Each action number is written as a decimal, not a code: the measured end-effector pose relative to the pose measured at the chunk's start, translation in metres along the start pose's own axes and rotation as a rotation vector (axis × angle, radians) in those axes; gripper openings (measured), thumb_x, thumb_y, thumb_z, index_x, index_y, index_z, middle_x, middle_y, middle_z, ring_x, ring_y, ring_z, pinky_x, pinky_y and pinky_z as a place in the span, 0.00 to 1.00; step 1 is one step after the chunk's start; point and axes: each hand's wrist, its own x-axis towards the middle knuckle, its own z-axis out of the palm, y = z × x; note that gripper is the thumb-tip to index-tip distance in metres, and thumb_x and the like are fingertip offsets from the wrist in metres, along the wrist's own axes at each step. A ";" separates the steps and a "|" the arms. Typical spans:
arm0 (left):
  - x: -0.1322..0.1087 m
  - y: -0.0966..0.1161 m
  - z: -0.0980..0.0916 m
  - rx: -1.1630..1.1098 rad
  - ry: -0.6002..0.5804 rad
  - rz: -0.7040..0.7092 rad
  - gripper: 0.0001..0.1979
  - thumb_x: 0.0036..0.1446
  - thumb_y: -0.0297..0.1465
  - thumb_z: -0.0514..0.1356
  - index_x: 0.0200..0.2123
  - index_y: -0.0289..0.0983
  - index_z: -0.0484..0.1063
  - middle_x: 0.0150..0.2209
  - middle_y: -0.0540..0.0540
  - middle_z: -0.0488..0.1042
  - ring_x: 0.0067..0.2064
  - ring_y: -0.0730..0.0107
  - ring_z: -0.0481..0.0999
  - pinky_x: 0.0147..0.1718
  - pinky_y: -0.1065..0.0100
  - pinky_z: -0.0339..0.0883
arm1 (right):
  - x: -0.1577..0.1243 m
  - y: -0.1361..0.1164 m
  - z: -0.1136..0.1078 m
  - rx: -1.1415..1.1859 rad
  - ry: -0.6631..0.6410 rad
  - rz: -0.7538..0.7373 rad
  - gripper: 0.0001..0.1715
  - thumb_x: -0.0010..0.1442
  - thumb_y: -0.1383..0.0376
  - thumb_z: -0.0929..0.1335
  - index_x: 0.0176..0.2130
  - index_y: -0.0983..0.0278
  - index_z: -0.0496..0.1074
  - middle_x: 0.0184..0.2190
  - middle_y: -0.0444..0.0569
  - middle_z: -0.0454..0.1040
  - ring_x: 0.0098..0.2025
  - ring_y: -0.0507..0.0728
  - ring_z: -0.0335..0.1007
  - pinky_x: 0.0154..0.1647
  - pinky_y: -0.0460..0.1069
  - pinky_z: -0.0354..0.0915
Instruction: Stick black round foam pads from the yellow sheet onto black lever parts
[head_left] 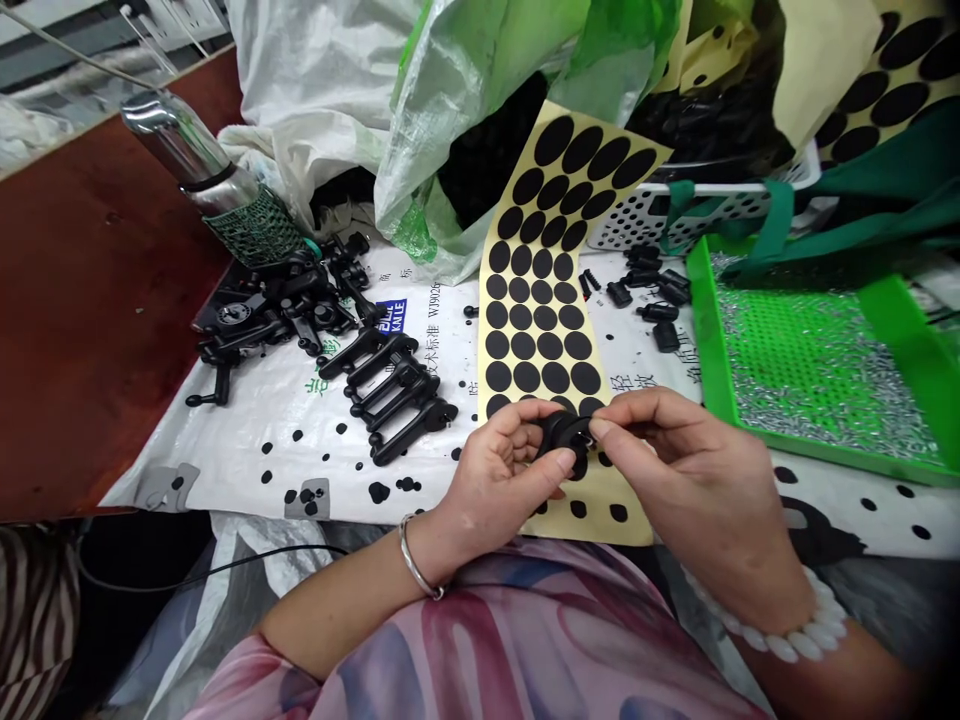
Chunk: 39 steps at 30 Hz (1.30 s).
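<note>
My left hand (506, 475) is shut around a small black plastic part (562, 433), with the fingers curled over it. My right hand (675, 465) pinches the same part from the other side between thumb and fingertips. Any small piece in that pinch is hidden by the fingers. Under both hands lies a long cream sheet of round black adhesive pads (536, 300). Some pads are gone from its lower end, leaving bare backing. A heap of black plastic brackets (386, 385) lies just left of my left hand.
A steel thermos in a green sleeve (199, 155) stands at far left on a red-brown tabletop (97, 300). A green tray of small metal pieces (817, 360) sits to the right. Plastic sacks (450, 100) and a white perforated basket (705, 205) crowd the back.
</note>
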 end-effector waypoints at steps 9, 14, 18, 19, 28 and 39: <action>0.001 -0.004 -0.001 0.000 -0.005 0.035 0.17 0.52 0.29 0.61 0.45 0.35 0.64 0.31 0.48 0.69 0.32 0.74 0.71 0.27 0.75 0.70 | -0.002 0.001 0.007 0.009 0.047 -0.097 0.03 0.53 0.69 0.67 0.28 0.61 0.68 0.27 0.45 0.70 0.30 0.55 0.68 0.32 0.50 0.65; 0.001 0.000 0.002 0.012 0.050 0.027 0.18 0.48 0.31 0.64 0.43 0.36 0.66 0.30 0.50 0.69 0.29 0.75 0.70 0.25 0.76 0.68 | -0.003 -0.003 0.008 0.001 0.044 -0.130 0.03 0.53 0.69 0.67 0.28 0.62 0.68 0.27 0.46 0.68 0.30 0.55 0.68 0.31 0.50 0.64; 0.003 0.006 0.005 0.017 0.105 -0.033 0.17 0.50 0.38 0.63 0.40 0.37 0.65 0.27 0.52 0.69 0.23 0.78 0.70 0.20 0.77 0.65 | -0.004 -0.008 0.010 -0.011 0.056 -0.166 0.04 0.53 0.70 0.67 0.28 0.62 0.68 0.27 0.45 0.67 0.29 0.54 0.67 0.30 0.49 0.64; 0.004 0.006 0.005 0.017 0.118 -0.043 0.17 0.50 0.39 0.63 0.39 0.37 0.65 0.26 0.53 0.69 0.22 0.79 0.69 0.20 0.77 0.64 | -0.005 -0.009 0.011 -0.018 0.064 -0.183 0.04 0.53 0.70 0.67 0.28 0.62 0.68 0.27 0.45 0.67 0.29 0.53 0.66 0.29 0.49 0.64; 0.011 0.010 0.005 -0.052 0.134 -0.111 0.18 0.44 0.39 0.66 0.34 0.35 0.67 0.23 0.51 0.71 0.20 0.77 0.70 0.18 0.77 0.65 | -0.014 -0.004 0.008 0.216 -0.030 0.045 0.08 0.55 0.66 0.67 0.39 0.63 0.72 0.32 0.48 0.73 0.29 0.54 0.69 0.33 0.50 0.68; 0.012 0.005 0.004 -0.142 0.140 -0.132 0.19 0.44 0.38 0.67 0.35 0.34 0.67 0.23 0.51 0.71 0.22 0.75 0.73 0.18 0.77 0.66 | -0.016 0.008 0.002 0.167 0.056 -0.126 0.07 0.58 0.68 0.67 0.38 0.61 0.73 0.37 0.48 0.72 0.37 0.55 0.69 0.41 0.51 0.68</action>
